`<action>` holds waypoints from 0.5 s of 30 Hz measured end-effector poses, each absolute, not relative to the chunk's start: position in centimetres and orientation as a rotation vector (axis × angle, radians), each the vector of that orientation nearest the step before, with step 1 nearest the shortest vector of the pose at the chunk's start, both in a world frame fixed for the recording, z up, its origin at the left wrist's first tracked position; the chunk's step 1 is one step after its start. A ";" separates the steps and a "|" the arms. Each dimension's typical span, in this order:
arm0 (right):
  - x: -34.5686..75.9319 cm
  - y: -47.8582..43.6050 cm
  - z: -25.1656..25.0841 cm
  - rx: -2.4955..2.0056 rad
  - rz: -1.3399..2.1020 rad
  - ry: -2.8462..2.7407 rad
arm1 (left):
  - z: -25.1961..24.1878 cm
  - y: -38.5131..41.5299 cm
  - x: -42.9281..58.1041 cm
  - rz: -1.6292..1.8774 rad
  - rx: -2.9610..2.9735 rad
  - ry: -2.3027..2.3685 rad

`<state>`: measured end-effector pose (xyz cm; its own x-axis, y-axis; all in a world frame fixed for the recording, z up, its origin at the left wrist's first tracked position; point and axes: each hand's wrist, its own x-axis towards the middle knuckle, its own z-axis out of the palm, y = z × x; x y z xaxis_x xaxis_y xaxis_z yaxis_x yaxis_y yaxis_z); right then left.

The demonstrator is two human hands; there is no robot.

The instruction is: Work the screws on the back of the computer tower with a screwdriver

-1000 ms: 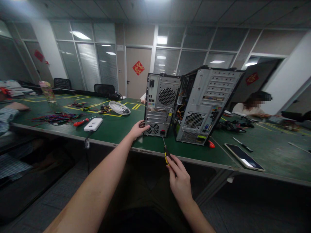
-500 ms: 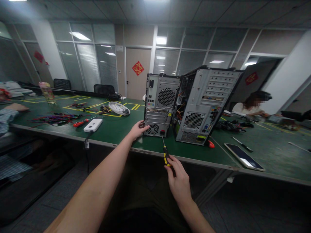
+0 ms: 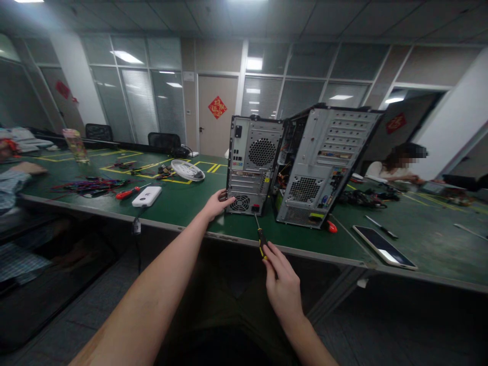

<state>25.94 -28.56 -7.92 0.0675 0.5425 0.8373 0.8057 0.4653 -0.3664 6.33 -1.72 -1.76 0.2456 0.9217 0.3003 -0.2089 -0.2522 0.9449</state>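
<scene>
A smaller grey computer case (image 3: pixel 249 168) stands upright on the green table (image 3: pixel 194 216), its back with fan grilles facing me. My left hand (image 3: pixel 216 204) grips its lower left edge, thumb on the back panel. Pinched in my right hand (image 3: pixel 280 269) is the handle of a black and yellow screwdriver (image 3: pixel 261 241). The screwdriver's shaft points up and its tip is at the bottom edge of the case, below the red switch. A larger computer case (image 3: pixel 316 162) stands close on the right, its side open.
Left on the table lie a white power bank (image 3: pixel 147 196), a red screwdriver (image 3: pixel 127 193), a wire bundle (image 3: pixel 93 186) and a white round basket (image 3: pixel 187 170). Right are a phone (image 3: pixel 384 246), black cables (image 3: pixel 364 198) and a seated person (image 3: pixel 396 162). Another person's arm (image 3: pixel 26 168) rests far left.
My right hand has turned slightly on the screwdriver handle and shifted a little to the right. The left hand keeps its hold on the case.
</scene>
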 end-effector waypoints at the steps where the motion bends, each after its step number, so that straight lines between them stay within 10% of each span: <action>1: 25.9 -28.6 -7.9 -1.205 -0.293 -1.587 | -1.8 -1.7 6.3 1.272 1.403 0.726; 15: 26.2 -28.4 -8.0 -1.198 -0.330 -1.574 | -1.6 -1.9 6.2 1.263 1.394 0.727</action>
<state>26.20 -28.41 -8.03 0.0866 0.5171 0.8515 0.8155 0.4541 -0.3587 6.18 -1.88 -1.64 0.2526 0.9217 0.2943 -0.2087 -0.2451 0.9468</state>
